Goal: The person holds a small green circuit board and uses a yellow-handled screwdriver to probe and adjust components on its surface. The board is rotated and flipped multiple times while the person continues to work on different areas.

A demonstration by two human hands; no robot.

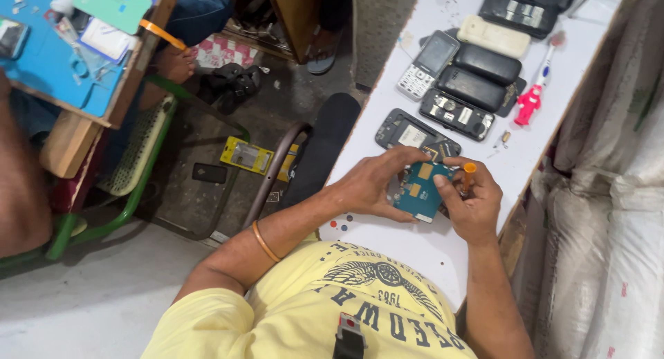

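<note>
A blue circuit board (420,191) is held over the white table (422,245) by the left hand (373,186), fingers closed on its edge, while an orange-handled screwdriver (468,176) is gripped in the right hand (472,203). The board is judged light, stiff and fragile, best gripped by its edges. Opened phones (456,113) lie nearby.

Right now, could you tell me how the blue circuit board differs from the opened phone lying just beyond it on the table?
The circuit board is blue with gold patches; the opened phone is a dark frame around a pale part. The board is a bare flat plate; the phone keeps its case. The left hand holds the board, with the right hand beside it gripping an orange tool; the phone lies untouched on the white table.
</note>
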